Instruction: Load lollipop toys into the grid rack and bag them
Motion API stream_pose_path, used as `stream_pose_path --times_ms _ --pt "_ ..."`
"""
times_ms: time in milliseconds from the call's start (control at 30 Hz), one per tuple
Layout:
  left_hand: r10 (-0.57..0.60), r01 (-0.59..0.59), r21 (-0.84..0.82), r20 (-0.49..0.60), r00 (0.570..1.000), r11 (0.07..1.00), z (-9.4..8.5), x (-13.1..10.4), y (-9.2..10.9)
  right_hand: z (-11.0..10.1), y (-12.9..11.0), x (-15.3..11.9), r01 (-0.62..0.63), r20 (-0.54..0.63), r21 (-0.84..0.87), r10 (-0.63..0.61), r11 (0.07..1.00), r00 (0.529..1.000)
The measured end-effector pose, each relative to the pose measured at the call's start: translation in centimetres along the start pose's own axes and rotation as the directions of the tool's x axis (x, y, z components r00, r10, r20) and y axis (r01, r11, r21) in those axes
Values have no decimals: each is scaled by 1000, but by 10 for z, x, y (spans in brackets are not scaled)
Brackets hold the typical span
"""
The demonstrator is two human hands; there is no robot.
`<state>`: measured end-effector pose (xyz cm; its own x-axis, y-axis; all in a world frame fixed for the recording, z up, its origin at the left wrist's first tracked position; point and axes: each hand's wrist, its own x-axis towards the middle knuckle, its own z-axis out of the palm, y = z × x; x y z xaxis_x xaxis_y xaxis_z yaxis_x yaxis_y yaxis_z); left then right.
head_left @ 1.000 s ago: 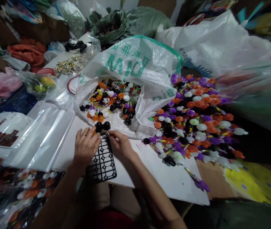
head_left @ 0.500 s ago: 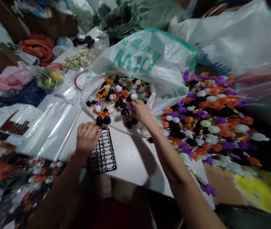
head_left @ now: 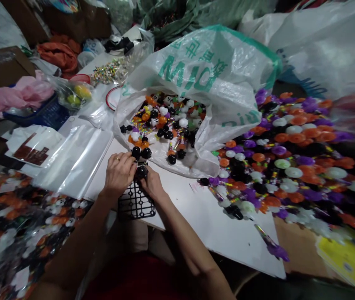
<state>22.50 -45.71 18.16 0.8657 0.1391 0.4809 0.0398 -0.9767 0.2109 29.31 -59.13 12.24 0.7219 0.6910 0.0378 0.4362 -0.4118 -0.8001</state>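
2 hands (head_left: pixel 119 173) (head_left: pixel 152 183) grasp black pieces (head_left: pixel 142 171), partly covering the grid (head_left: pixel 136 204) near a white bag (head_left: pixel 227 98).

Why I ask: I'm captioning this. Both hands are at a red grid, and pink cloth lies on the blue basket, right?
The grid is black, not red, as the head view shows. Left hand and right hand are at it; pink cloth lies on the blue basket.

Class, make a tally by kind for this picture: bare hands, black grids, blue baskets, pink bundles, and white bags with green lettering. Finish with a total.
Bare hands: 2 (left hand, right hand)
Black grid: 1
Blue basket: 1
Pink bundle: 1
White bag with green lettering: 1
Total: 6
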Motion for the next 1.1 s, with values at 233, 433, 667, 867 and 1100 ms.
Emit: stream_pose_path --times_ms 233,433,667,867,1100 --pt "-56 56 -19 6 998 998 -10 7 -4 0 -39 12 -59 154 -407 132 912 979" --pt "16 -20 84 53 998 996 -13 6 5 -17 -17 1 12 161 -167 15 986 987" --pt "10 -17 122 59 998 992 -16 0 14 -89 4 84 39 12 -238 -38 970 999" --pt "26 -35 104 89 996 994 -32 81 -28 -61 -23 175 -171 2 -544 205 822 979" --pt "184 -202 -5 435 882 979 63 179 -79 -85 13 143 -60 115 -655 178 754 977"
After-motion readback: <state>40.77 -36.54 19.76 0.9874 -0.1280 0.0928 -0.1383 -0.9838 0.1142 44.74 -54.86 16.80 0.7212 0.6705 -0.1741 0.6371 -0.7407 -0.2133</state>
